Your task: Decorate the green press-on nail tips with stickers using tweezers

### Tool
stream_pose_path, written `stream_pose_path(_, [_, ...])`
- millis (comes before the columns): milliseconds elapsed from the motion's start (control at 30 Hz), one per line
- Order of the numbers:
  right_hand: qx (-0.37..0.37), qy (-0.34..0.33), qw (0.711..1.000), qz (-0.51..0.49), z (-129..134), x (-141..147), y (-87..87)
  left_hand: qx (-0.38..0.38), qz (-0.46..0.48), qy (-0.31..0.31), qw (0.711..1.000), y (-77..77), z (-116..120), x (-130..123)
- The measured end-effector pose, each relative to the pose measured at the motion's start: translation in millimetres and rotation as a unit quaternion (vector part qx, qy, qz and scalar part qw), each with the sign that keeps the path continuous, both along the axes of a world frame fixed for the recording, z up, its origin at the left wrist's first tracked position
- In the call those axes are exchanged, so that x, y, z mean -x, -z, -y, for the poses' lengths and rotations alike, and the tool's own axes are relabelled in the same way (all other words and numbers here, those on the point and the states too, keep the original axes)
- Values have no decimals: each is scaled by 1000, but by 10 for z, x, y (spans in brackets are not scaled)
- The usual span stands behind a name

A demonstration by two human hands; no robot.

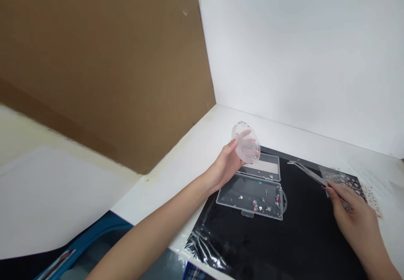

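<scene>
My left hand (225,162) grips a clear round plastic cup (248,145), raised above the back of the black mat and tilted. Small shiny gems cling along the cup's rim. Between the fingers of my right hand (353,217) is a pair of bent-tip metal tweezers (311,173), pointing left over the mat. The tips seem close together; whether they pinch anything is too small to tell. Below the cup lies an open clear plastic case (240,191) with several small coloured and silver charms (260,206) scattered inside. My left hand partly covers its lid.
A black mat (303,238) covers much of the white table (192,158). Sticker sheets (344,179) lie at the right beside my right hand. Crinkled clear plastic film (208,250) is at the mat's front left. A brown board (110,61) stands left, a white wall (299,61) behind.
</scene>
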State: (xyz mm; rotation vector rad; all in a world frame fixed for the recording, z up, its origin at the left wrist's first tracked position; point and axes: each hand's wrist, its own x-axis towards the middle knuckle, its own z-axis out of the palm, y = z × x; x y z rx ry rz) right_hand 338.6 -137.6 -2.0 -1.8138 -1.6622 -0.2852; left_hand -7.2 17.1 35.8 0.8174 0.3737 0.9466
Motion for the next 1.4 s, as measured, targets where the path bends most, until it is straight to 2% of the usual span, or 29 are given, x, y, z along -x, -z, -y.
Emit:
stream_pose_path(267, [-17, -11, 1000, 12, -109, 9, -17, 2, -41, -90, 995, 6, -86, -16])
stream_pose_path(467, [-36, -33, 998, 25, -120, 45, -40, -22, -116, -157, 980, 78, -262, -11])
stream_pose_path(633, [-60, -61, 995, 57, -159, 75, -62, -35, -144, -194, 970, 177, -322, -35])
stream_pose_path(933, [-56, -113, 990, 68, -197, 180, -100, -101, -147, -184, 967, 448, -349, -50])
stream_pose_path(1400, [-57, -130, 988, 68, -181, 169, -95, -114, -151, -176, 966, 476, -368, -48])
